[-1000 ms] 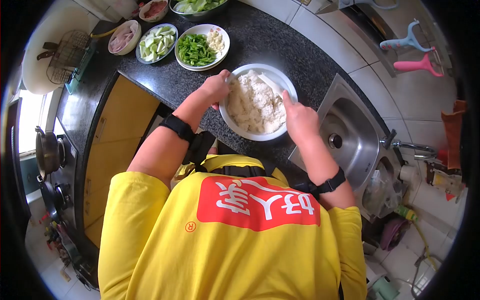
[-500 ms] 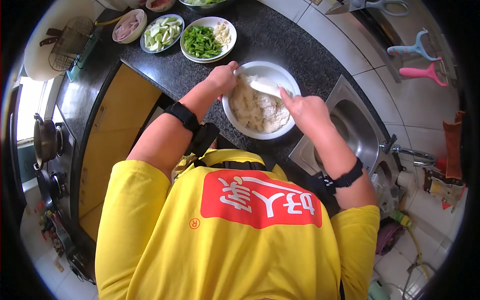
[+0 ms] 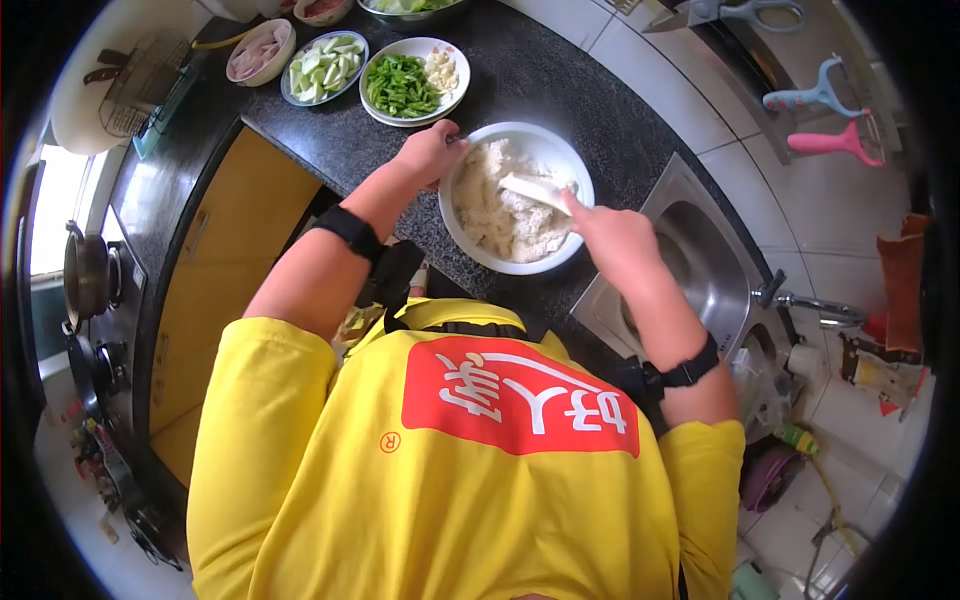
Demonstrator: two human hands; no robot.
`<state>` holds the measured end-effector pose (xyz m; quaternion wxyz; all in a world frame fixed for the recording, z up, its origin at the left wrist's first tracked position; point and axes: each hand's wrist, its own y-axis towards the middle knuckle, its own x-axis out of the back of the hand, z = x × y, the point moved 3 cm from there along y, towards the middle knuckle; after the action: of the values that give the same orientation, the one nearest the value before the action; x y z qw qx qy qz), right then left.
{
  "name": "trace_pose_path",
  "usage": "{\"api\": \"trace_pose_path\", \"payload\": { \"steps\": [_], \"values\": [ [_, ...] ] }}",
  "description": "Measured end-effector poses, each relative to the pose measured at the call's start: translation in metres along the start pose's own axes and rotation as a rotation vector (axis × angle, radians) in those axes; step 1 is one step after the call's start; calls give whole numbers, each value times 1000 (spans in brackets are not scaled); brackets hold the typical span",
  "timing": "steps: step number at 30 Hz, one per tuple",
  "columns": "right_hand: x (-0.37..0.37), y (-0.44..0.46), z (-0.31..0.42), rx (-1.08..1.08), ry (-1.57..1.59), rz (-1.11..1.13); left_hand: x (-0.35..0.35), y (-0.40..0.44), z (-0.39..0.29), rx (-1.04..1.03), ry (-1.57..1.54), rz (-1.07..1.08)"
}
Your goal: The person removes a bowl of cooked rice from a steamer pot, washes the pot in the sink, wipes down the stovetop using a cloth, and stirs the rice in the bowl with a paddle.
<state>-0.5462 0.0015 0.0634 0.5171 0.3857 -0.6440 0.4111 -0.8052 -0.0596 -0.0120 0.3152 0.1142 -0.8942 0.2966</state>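
Observation:
A white bowl (image 3: 585, 172) stands on the dark counter with crumbly, floury dough (image 3: 500, 215) inside. My left hand (image 3: 430, 155) grips the bowl's left rim, its fingers closed there. In my right hand (image 3: 612, 232), at the right side of the bowl, is a white spatula (image 3: 535, 190); its blade reaches into the dough near the middle, and my fingers are wrapped round its handle end.
Behind the bowl are a plate of chopped green peppers and garlic (image 3: 402, 85), a plate of pale green slices (image 3: 324, 68) and a bowl of pale pink pieces (image 3: 261, 52). A steel sink (image 3: 700, 265) lies right; pans (image 3: 88, 270) stand far left.
The spatula has moved from the bowl's upper right side toward its middle, and its blade has shifted through the dough. My left hand remains at the rim.

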Motion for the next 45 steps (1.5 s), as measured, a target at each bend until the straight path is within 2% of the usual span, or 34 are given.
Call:
{"api": "trace_pose_path", "payload": {
  "steps": [1, 2, 3, 5, 6, 8, 12, 15, 19, 21, 22, 24, 28, 33, 34, 37, 38, 43, 45],
  "values": [
    [11, -5, -6, -34, 69, -33, 2, -11, 4, 98, -123, 26],
    [22, -7, -12, -72, 142, -64, 5, -22, 8, 108, -116, 120],
    [34, -5, -16, -140, 158, -13, 5, -32, 11, 113, -114, 119],
    [35, 3, -28, -114, 174, -31, -3, -53, 15, 120, -115, 364],
    [31, 10, -32, -82, 144, -52, -8, -55, 18, 119, -116, 358],
    [20, 27, -37, -79, 118, -55, -22, -54, 20, 154, -365, 364],
    [3, 53, -40, -75, 54, -3, -15, -49, 9, 192, -367, 379],
    [0, 63, -36, -98, 23, 86, -7, -37, -4, 126, -209, 399],
    [-5, 62, -36, -229, 121, 205, -4, -15, -17, 114, -54, 446],
    [-15, 64, -45, -333, 295, 270, -3, -3, -23, 113, 29, 436],
    [-24, 65, -53, -339, 293, 274, -3, 2, -25, 126, 47, 419],
    [-41, 70, -66, -234, 545, 203, -5, 9, -28, 115, 87, 418],
    [-52, 72, -71, -182, 630, 190, -5, 12, -28, 120, 125, 393],
    [-33, 57, -61, -3, 306, 63, -1, 10, -26, 95, 42, 351],
    [-29, 48, -62, 51, 257, -21, 1, 9, -29, 83, 69, 336],
    [-3, 21, -58, 15, 95, -5, 1, 9, -34, 32, 134, 300],
    [6, 11, -53, 55, 50, -86, 1, 10, -36, -7, 174, 272],
    [26, -15, -25, 169, -172, -89, -3, 16, -37, -74, 257, 228],
    [16, -19, -11, 161, -196, 28, -3, 15, -38, -57, 255, 216]
  ]
}}
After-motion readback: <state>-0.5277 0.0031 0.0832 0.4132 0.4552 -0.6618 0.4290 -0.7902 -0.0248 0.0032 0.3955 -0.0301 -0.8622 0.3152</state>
